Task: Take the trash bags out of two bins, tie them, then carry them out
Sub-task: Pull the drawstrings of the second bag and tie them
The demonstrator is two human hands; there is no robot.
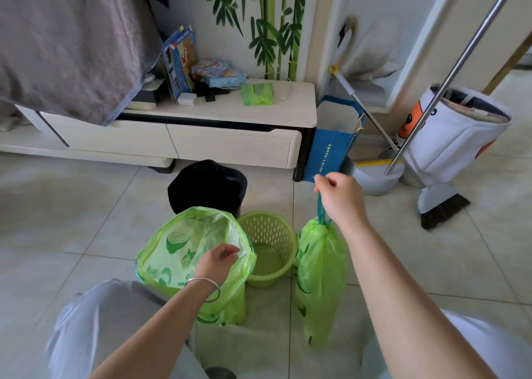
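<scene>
Right hand (341,197) pinches the drawstring (321,207), closed bag (321,278) dangling. Left hand (217,262), fingers loosely curled, holds nothing at the open bag (184,252). A snagged rim could tear it.

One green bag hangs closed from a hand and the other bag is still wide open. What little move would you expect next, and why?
Probably the left hand pinches the drawstring at the rim of the open bag and pulls it shut. The right hand already holds the cinched bag up by its cord, the green basket stands empty, and only this bag's mouth gapes.
</scene>
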